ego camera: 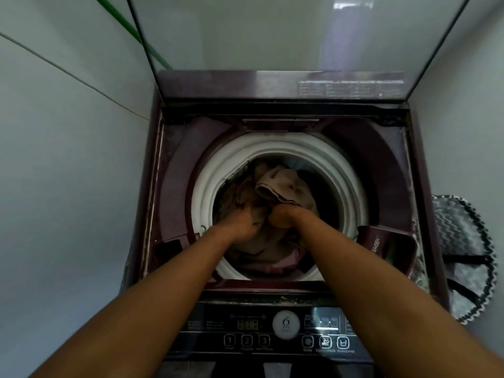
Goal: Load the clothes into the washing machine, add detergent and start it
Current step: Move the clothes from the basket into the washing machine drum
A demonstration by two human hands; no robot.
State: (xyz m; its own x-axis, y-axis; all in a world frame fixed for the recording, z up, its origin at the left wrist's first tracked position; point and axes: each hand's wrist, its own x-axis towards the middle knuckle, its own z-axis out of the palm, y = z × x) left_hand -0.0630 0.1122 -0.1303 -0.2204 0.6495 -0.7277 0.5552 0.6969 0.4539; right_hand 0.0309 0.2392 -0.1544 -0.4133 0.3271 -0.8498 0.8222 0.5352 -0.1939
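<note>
Top-loading washing machine [174, 214], maroon body, observed from above with its glass lid [286, 36] raised upright against the rear wall. The white drum rim [207, 186] rings the opening at the centre of the machine's top deck. The clothes [283, 186] lie inside the drum as a loose heap of beige, brown and pinkish fabric, filling most of the visible opening; a pale folded piece sits uppermost toward the rear of the drum, and pink cloth shows at the front edge of the drum. Both forearms reach over the front control panel [259, 339] and down into the drum. The left hand [240, 222] is at the left-centre of the drum, fingers curled down into the brown fabric and gripping it. The right hand [283, 214] is just beside it at the centre, fingers bent under the edge of the pale folded piece and holding it; the fingertips are buried in cloth and cannot be seen individually. The two hands are near one another, whether touching cannot be told. A detergent compartment [381, 244], with lettering on its flap, occupies the front right corner of the top deck. The control panel along the front edge carries a round dial, a numeric display and a row of buttons. A zigzag-patterned laundry basket [463, 255] stands beside the machine's right side. A green hose [131, 31] runs along the wall at the rear left.
</note>
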